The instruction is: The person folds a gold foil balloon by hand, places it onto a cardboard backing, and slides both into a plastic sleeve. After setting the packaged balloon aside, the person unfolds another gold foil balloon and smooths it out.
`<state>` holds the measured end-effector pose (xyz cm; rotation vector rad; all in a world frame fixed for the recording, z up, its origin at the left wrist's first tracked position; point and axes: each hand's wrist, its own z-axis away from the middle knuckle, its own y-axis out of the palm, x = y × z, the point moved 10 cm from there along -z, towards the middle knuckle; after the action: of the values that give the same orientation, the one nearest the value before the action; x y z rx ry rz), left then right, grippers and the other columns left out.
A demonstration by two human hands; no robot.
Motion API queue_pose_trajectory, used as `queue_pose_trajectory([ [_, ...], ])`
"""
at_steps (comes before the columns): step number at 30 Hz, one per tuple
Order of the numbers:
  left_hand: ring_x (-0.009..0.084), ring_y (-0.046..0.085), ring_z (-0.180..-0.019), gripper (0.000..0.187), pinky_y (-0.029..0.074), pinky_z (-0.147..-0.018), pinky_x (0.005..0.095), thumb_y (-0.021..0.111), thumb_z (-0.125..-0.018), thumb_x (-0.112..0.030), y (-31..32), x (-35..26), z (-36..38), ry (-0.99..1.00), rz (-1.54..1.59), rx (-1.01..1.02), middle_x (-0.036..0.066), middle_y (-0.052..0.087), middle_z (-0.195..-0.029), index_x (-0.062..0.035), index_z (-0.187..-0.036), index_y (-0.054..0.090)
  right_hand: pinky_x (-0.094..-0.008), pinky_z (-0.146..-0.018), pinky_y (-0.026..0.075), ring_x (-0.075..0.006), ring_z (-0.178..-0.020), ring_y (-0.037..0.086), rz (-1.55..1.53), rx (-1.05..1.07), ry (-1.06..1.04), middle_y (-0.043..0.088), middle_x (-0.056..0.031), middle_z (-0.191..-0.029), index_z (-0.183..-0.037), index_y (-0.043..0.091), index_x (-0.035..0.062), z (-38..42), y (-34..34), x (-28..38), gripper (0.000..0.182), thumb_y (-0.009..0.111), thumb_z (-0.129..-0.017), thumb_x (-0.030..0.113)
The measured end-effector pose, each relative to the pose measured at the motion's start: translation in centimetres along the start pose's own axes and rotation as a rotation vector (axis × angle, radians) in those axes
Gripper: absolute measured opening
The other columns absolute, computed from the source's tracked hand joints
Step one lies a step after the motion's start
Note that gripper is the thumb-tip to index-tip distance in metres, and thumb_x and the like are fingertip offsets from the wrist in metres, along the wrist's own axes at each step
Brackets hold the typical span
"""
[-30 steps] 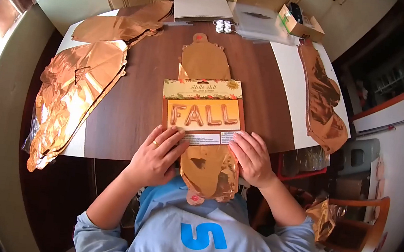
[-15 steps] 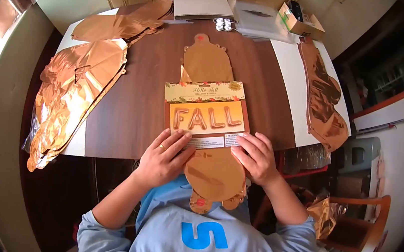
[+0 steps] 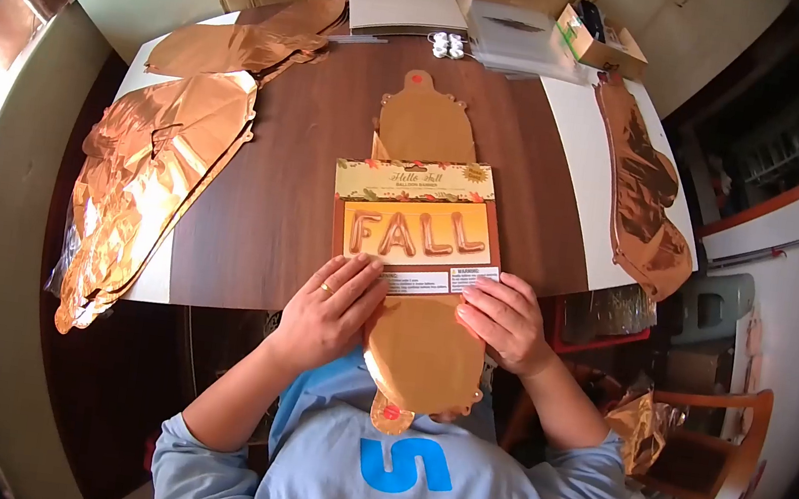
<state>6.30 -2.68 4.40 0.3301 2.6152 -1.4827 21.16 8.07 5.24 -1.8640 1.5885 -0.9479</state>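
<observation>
A printed card reading "FALL" (image 3: 418, 234) lies across a flat copper foil balloon (image 3: 425, 352), whose upper end shows beyond the card and whose lower end hangs over the table's front edge. My left hand (image 3: 333, 303) grips the lower left corner of the card and the foil, a ring on one finger. At the lower right corner my right hand (image 3: 508, 321) holds the same card and foil, its fingers on top. Both thumbs are mostly hidden.
Copper foil sheets lie on the table's left (image 3: 162, 166) and right (image 3: 638, 194). Along the back are a white box (image 3: 407, 7), white string spools (image 3: 446, 46), clear plastic sleeves (image 3: 525, 41) and a small open box (image 3: 604, 47). A wooden chair (image 3: 708, 457) stands at right.
The card and foil have shifted slightly to the right in view, and the lower end of the foil lies flatter. Both hands keep their hold on the card.
</observation>
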Motion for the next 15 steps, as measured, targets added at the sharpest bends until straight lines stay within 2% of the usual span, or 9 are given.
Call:
queue_pose_trajectory([
  [9,0.0315,0.064,-0.118,0.034,0.047,-0.106,0.0466,0.075,-0.081,-0.014,0.1,-0.2,0.4,0.04,0.036,0.044,0.014,0.067,-0.123,-0.006,-0.114,0.071,-0.0433,-0.1,0.049,-0.0242,-0.109,0.066,-0.078,-0.023,0.014,0.071,-0.0056,-0.112,-0.104,0.071,0.0118,0.2,-0.2,-0.4,0.021,0.077,-0.083,0.015],
  [12,0.0319,0.063,-0.118,0.037,0.048,-0.105,0.048,0.07,-0.081,-0.014,0.1,-0.2,0.7,0.059,0.064,0.008,0.015,0.065,-0.125,-0.0039,-0.117,0.07,-0.0435,-0.098,0.05,-0.0255,-0.107,0.066,-0.14,-0.043,0.057,0.071,-0.0056,-0.11,-0.103,0.071,0.0115,0.2,-0.3,-0.8,0.022,0.077,-0.083,0.012],
  [15,0.0294,0.065,-0.115,0.03,0.049,-0.103,0.0455,0.074,-0.078,-0.013,-0.2,0.0,0.5,0.033,0.078,-0.027,0.013,0.068,-0.12,-0.0044,-0.107,0.072,-0.0422,-0.091,0.052,-0.0253,-0.104,0.067,-0.179,-0.035,0.098,0.071,-0.006,-0.107,-0.103,0.07,0.0098,0.0,-0.4,-1.2,0.022,0.076,-0.082,0.008],
])
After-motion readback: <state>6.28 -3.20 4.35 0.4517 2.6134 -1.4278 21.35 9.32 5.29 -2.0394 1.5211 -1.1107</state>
